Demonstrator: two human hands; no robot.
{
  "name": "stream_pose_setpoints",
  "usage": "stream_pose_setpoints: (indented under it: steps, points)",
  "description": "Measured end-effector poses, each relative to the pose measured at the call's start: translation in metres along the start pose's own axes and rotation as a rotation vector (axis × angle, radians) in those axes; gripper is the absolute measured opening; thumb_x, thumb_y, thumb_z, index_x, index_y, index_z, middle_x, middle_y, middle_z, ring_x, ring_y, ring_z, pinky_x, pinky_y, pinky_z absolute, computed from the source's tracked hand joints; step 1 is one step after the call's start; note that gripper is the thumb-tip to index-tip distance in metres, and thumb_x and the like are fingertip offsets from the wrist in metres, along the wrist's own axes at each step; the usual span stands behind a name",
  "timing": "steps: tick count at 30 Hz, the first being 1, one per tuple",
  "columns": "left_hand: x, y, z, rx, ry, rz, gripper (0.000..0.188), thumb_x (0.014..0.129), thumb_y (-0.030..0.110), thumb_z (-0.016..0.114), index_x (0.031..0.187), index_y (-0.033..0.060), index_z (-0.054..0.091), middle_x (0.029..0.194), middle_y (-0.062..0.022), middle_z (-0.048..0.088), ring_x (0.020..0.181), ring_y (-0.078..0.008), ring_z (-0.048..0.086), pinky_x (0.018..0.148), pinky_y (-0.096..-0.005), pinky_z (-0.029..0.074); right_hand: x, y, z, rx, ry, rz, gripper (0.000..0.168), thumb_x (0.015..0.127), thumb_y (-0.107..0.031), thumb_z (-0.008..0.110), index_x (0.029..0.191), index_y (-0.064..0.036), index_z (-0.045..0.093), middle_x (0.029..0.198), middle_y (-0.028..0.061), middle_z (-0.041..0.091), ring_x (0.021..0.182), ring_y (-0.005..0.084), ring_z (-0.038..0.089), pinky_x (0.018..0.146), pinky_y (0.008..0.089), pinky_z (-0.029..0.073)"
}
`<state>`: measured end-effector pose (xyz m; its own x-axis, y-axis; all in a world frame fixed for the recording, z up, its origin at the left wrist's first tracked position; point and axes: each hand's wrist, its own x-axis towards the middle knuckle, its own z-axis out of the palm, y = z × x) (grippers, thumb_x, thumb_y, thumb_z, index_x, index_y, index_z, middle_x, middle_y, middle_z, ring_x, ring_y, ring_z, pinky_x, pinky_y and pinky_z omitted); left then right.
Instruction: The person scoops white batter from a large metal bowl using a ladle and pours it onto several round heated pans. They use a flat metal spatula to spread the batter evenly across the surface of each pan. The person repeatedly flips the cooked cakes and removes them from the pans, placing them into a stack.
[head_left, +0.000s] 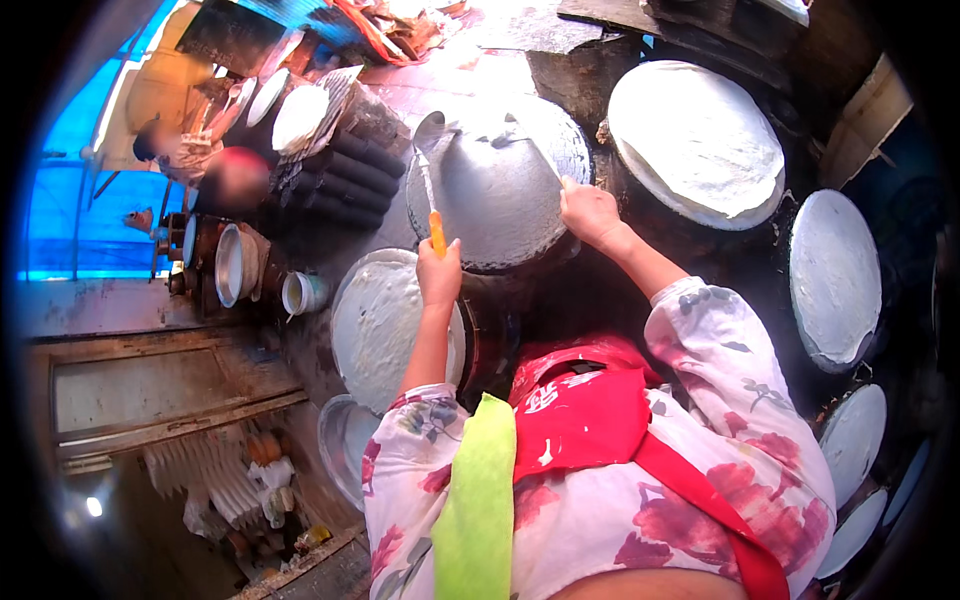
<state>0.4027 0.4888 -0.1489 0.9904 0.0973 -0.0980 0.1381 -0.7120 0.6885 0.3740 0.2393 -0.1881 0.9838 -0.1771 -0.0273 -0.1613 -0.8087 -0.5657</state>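
Observation:
My left hand (439, 274) grips the orange handle of a metal ladle (430, 136), whose bowl hangs over the left rim of a round griddle (499, 202). In my right hand (592, 214) is a thin, flat spreading tool (541, 150). Its far end reaches the griddle's upper part, where glare hides the detail. A thin greyish-white layer coats much of this griddle. Below my left forearm sits another griddle with a pale, bumpy sheet of batter (382, 330). Right of my right hand, a large white sheet (694, 139) covers a third griddle.
More coated griddles (835, 277) curve down the right side. At upper left are a stack of pale flatbreads (301, 118), dark cylinders (345, 180) and another person (195, 154). A white bucket (300, 292) and metal basin (349, 442) stand at left.

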Motion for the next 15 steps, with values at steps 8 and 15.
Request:
stream_pose_setpoints:
  steps: [8, 15]
  points:
    - [-0.027, -0.014, -0.031, -0.391, -0.134, -0.206, 0.028, 0.084, 0.022, 0.063, 0.097, 0.0006, 0.049, 0.062, -0.0027, 0.048, 0.044, -0.011, 0.045, 0.04, -0.0277, 0.035, 0.019, -0.014, -0.012, -0.031, -0.037, -0.17, 0.022, 0.088, -0.014, 0.037, 0.091, -0.002, 0.053, 0.071, 0.0219, 0.062, 0.07, 0.0372, 0.063, 0.063, 0.0472, 0.05]
    - [-0.04, -0.004, -0.047, -0.572, -0.194, -0.281, 0.018, 0.087, 0.018, 0.057, 0.089, 0.0064, 0.044, 0.063, 0.0005, 0.044, 0.04, -0.0073, 0.04, 0.036, -0.0223, 0.033, 0.022, -0.028, 0.001, -0.115, -0.177, -0.292, 0.015, 0.08, -0.008, 0.042, 0.086, -0.001, 0.054, 0.074, 0.0208, 0.063, 0.073, 0.0359, 0.064, 0.064, 0.0451, 0.05]
